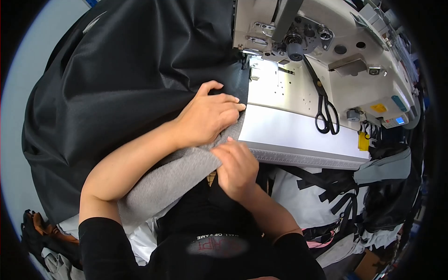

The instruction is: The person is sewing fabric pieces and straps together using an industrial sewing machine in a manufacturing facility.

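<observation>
We have the black sheet (pixel 121 93) left of the sewing machine (pixel 347 30), its right edge pointing away from us, its grey fold (pixel 172 175) slanting lengthwise up rightward. Our left hand (pixel 207 116) rests palm-down, fingers rightward, slightly apart; our right hand (pixel 235 165), angled up-left, pinches the grey fold.

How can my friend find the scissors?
Look right for the big cream sewing machine. Across its pale, flat bed lie the scissors, handles toward the picture's lower edge. Their long black shape and two big finger loops stand out against the white.
</observation>
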A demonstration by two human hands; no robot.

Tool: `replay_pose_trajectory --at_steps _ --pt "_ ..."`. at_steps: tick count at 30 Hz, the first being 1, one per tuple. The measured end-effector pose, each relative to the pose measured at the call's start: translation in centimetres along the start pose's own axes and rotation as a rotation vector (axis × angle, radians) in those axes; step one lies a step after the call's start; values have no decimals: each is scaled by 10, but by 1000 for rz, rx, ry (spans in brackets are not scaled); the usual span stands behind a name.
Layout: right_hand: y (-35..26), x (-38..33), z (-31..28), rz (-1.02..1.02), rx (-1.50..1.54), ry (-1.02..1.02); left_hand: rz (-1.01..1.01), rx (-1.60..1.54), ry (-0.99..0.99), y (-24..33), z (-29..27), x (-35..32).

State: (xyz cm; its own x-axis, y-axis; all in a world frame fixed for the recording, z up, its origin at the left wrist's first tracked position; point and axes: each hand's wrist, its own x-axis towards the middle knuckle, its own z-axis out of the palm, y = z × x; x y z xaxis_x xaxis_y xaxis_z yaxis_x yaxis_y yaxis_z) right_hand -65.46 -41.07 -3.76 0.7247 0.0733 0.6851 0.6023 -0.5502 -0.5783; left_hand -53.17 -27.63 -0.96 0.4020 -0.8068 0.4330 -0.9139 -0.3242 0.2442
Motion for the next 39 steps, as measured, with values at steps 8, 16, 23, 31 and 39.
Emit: replay_pose_trajectory --at_steps 8,16,23,31,39 --pt "-14 15 24 -127 -46 -120 176 206 6 -40 -7 17" --pt "-97 -27 67 -550 208 -304 -122 915 -256 57 -66 -17" --pt "-62 43 -71 -143 426 323 -317 511 -182 55 -63 -96" --pt "-67 -56 -12 -371 414 -445 -817 154 -376 -77 -124 -72" --pt "8 -89 -36 -172 -292 -349 -488 779 62 83 -189 -58"
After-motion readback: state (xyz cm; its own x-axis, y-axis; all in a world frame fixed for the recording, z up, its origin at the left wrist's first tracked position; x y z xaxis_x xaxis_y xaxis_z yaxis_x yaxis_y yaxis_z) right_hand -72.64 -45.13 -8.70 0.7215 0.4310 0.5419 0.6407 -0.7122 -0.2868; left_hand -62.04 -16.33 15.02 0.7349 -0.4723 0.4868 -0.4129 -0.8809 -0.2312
